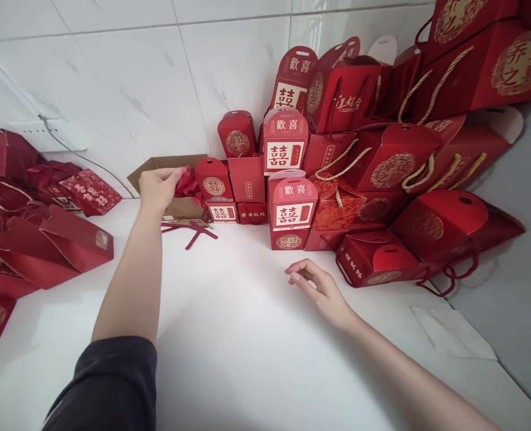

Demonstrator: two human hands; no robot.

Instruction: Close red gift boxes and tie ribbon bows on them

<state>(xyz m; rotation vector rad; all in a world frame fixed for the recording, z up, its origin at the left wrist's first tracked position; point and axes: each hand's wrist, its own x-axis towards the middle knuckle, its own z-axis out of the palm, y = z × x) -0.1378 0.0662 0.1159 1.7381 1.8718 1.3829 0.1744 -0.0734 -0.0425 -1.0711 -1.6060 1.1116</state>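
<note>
My left hand (161, 188) reaches over an open brown cardboard box (187, 208) by the wall. Its thumb and fingers are pinched on red ribbon (185, 179), more of which lies in the box. Dark red strips (197, 232) rest on the white table in front of the box. My right hand (316, 287) hovers above the table with its fingers curved and apart, holding nothing. Just beyond it stand stacked red boxes, among them a small red and white box (293, 202).
Many red gift boxes with rope handles (404, 158) are piled at the right. More red boxes (45, 245) stand at the left. A cable (81, 157) runs down the tiled wall (134, 78). A pale sheet (454, 332) lies at the right on the white table (229, 335).
</note>
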